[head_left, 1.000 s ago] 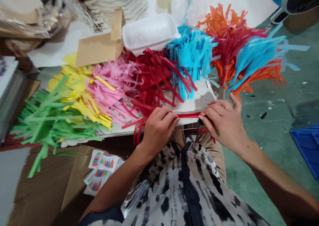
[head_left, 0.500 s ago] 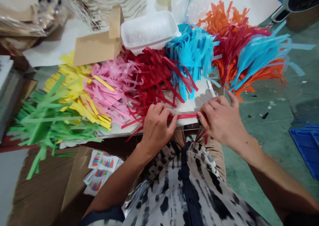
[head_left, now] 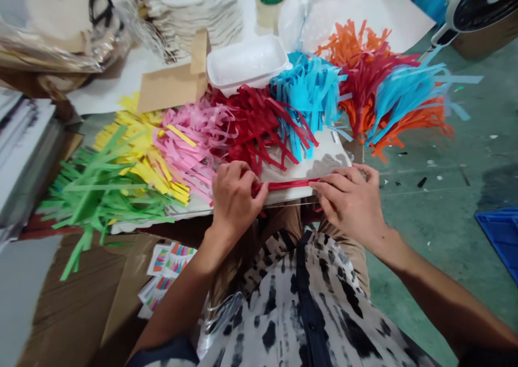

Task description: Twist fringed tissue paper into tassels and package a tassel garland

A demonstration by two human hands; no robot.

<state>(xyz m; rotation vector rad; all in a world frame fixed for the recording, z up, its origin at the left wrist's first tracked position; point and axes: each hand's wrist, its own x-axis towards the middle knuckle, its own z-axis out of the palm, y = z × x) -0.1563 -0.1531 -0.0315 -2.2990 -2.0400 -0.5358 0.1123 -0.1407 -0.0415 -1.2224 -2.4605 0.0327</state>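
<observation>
A narrow red tissue-paper strip (head_left: 289, 184), folded or twisted tight, stretches between my hands at the table's front edge. My left hand (head_left: 237, 197) pinches its left end between thumb and curled fingers. At the other end, the fingers and thumb of my right hand (head_left: 350, 199) press on the strip. Just behind my left hand lies a dark red fringed tassel (head_left: 254, 129). Beside it are a pink tassel (head_left: 194, 135) on the left and a blue tassel (head_left: 305, 94) on the right. The strip's ends are hidden by my fingers.
Yellow (head_left: 137, 145) and green tassels (head_left: 101, 194) lie left, the green one overhanging the edge. Orange, red and blue fringes (head_left: 400, 97) jut out right. Behind stand a white plastic tray (head_left: 246, 62), brown card (head_left: 170, 89) and a tape roll (head_left: 271, 8). A fan (head_left: 481, 5) is back right.
My left hand has slid left along the strip, so a longer red stretch shows between my hands. My right hand's fingers lie flatter on it. The camera view has shifted slightly.
</observation>
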